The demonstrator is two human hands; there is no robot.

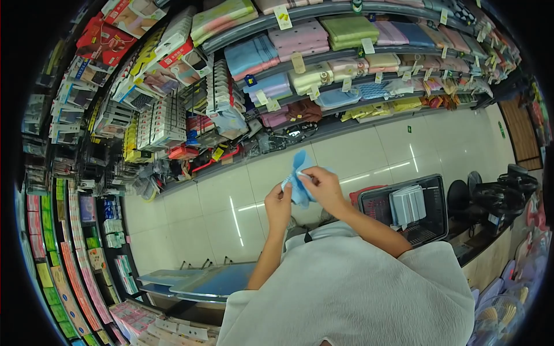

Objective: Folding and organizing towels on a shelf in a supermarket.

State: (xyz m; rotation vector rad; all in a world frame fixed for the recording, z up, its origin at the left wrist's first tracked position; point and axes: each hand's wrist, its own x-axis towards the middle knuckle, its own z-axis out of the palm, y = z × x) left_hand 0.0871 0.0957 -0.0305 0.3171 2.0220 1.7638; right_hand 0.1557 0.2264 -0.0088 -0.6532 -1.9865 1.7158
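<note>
Both hands are raised before my chest, over the tiled floor. Between them hangs a crumpled light blue cloth (301, 164), probably a small towel. My left hand (278, 200) pinches its left edge between thumb and fingertips. With thumb and fingers my right hand (322, 184) grips a paler, bunched part at the upper right. The cloth's lower end dangles between the hands, and part of it shows behind the right hand. A black shopping basket (441, 207) with a red handle stands at the right, holding a folded grey-blue striped towel (407, 205).
Shelves of folded towels (298, 39) run across the top. Boxed goods (162, 125) hang on hooks at the upper left. Blue-grey panels (212, 279) stand at the lower left, near my left forearm. Black items (504, 192) sit on a counter beyond the basket.
</note>
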